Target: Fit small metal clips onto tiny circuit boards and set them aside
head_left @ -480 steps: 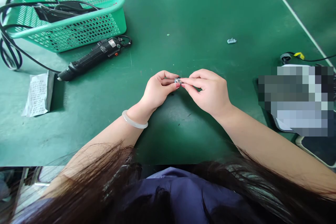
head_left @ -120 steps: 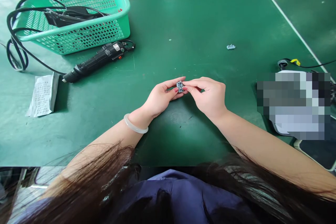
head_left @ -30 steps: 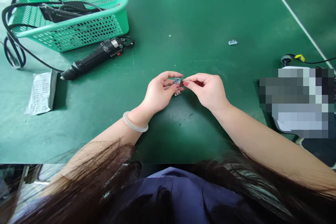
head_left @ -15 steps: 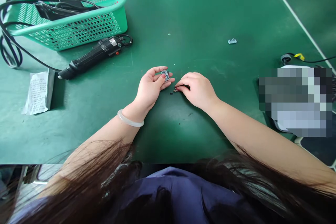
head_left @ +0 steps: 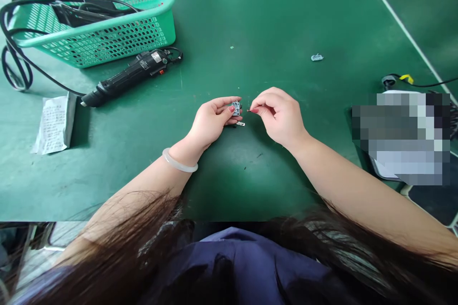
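Between thumb and fingers my left hand grips a small grey moulded part with cut-outs, its inner side facing up. To its right, my right hand is closed in a pinch, thumb against forefinger. Something tiny shows at those fingertips, too small to name. A flat silver plate with openings lies on the green table just below the left fingers. Beside it is a tiny black piece, partly covered by the hand.
A black electric screwdriver lies at the left, by a green basket with cables. A paper-covered block sits near it. Another grey piece lies farther back. At right is a blurred-out object with a black cord.
My right hand has lifted from the table beside the silver plate and moved up and right, still pinching. My left hand has shifted slightly right with the grey part, which has turned.
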Demonstrator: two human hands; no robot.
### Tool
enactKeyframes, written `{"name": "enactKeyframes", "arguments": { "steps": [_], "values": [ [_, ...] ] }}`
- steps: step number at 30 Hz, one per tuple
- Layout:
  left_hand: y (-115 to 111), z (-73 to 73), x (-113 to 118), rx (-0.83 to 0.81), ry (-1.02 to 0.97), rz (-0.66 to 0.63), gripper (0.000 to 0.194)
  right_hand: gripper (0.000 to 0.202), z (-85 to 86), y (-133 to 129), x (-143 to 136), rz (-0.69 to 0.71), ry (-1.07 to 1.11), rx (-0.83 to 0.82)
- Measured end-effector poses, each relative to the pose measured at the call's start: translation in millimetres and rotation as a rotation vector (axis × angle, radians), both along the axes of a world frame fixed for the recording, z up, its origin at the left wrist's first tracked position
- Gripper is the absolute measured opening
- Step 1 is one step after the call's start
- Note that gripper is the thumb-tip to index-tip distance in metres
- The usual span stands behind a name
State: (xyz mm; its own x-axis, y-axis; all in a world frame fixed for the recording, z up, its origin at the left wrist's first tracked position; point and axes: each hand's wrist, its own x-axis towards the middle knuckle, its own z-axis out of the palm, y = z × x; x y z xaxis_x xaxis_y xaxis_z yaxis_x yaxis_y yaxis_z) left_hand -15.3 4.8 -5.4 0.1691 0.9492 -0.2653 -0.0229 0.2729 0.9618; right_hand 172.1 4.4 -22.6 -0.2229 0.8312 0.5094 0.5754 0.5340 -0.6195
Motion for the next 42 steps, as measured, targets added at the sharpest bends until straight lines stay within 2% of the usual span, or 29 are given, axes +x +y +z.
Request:
{"name": "enactKeyframes", "arguments": {
  "steps": [6, 14, 26, 36, 42],
  "values": [
    [-3.0, 4.0, -2.6, 0.015, 0.085, -0.157, 0.029, 0.026, -2.8, 1.9, -0.4, 0.12, -0.104, 0.173],
    [-3.5, 7.6, -3.5, 0.057, 0.191, -0.243, 0.03, 0.03, -5.1, 3.5, 1.0, 0.162, -0.218, 0.186],
    [-3.2, 6.3, -4.0, 0.094, 0.242, -0.287, 0.029, 0.031, -1.5, 1.6, 1.0, 0.157, -0.38, 0.196],
    [-2.5, 5.1, -4.9, 0.089, 0.226, -0.269, 0.025, 0.021, -5.3, 0.5, -0.2, 0.17, -0.311, 0.22],
    [-2.9, 5.1, -3.7, 0.087, 0.23, -0.268, 0.025, 0.023, -6.3, 0.1, -1.1, 0.183, -0.302, 0.223]
  ]
}}
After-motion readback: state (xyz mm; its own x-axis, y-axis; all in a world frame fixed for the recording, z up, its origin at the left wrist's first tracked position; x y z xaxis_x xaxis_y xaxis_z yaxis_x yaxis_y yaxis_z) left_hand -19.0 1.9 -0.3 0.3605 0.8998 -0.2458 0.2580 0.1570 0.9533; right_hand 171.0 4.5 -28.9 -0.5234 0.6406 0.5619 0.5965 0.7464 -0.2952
